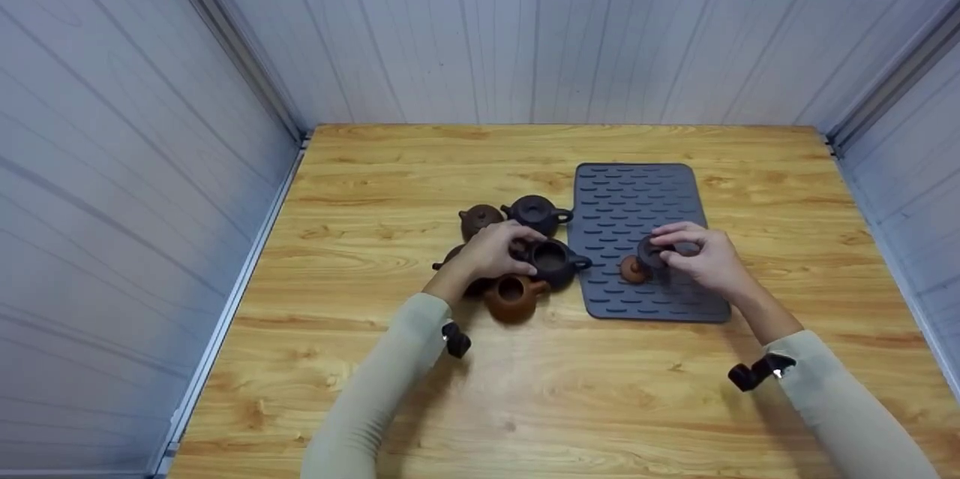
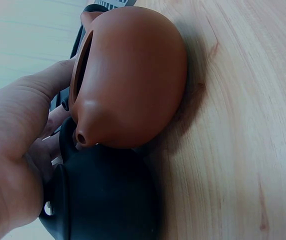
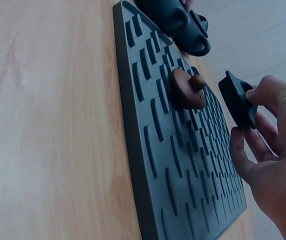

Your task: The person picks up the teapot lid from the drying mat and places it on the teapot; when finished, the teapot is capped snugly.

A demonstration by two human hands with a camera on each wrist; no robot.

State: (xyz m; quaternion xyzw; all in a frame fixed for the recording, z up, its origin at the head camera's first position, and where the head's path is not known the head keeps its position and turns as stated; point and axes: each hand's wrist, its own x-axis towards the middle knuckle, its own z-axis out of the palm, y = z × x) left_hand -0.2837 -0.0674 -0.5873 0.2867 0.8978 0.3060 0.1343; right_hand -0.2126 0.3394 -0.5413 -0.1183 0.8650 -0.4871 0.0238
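Wooden table [image 1: 555, 396] below, a dark lid [image 3: 235, 102] is pinched over the mat [image 1: 637, 197] by the right hand [image 1: 709, 260], likely for control; among clustered pots [image 1: 511, 308], the left hand [image 1: 491, 250] is placed, its hold unclear.

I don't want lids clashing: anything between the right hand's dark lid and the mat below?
Nothing visible stands between the dark lid and the mat; the brown lid lies on the mat, just left in the head view.

"Any lettering you can read, on the grey mat [image 1: 637, 197] or the teapots [image 1: 513, 311] to its left?"
"None from here. No label, brand, number or sign I can make out, on it or beside it."
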